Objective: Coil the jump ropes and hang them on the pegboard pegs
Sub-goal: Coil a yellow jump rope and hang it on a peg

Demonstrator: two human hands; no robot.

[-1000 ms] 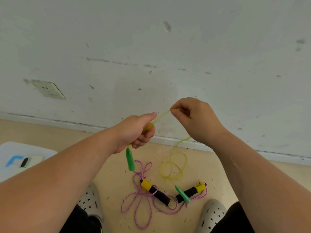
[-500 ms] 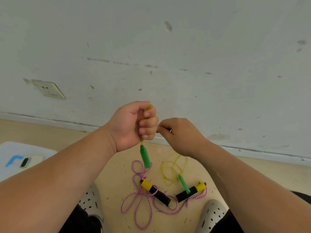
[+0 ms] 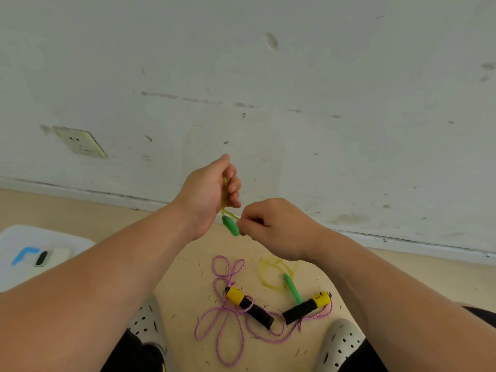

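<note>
The left hand (image 3: 206, 194) is raised, fingers curled round the thin translucent yellow plastic jump rope (image 3: 225, 189). Its tapered green plastic handle (image 3: 230, 225) hangs just below the fist. The right hand (image 3: 273, 229) pinches the same cord beside that handle. The remaining cord lies in loose loops on the beige floor (image 3: 188, 285), where the second green handle (image 3: 293, 288) rests against the pink braided jump rope (image 3: 228, 318).

Hazards:
- Drawing in more cord may drag the second handle into the pink rope and snag it.
- Slick, springy cord may uncoil from the fist.

No pegboard is in view.
</note>
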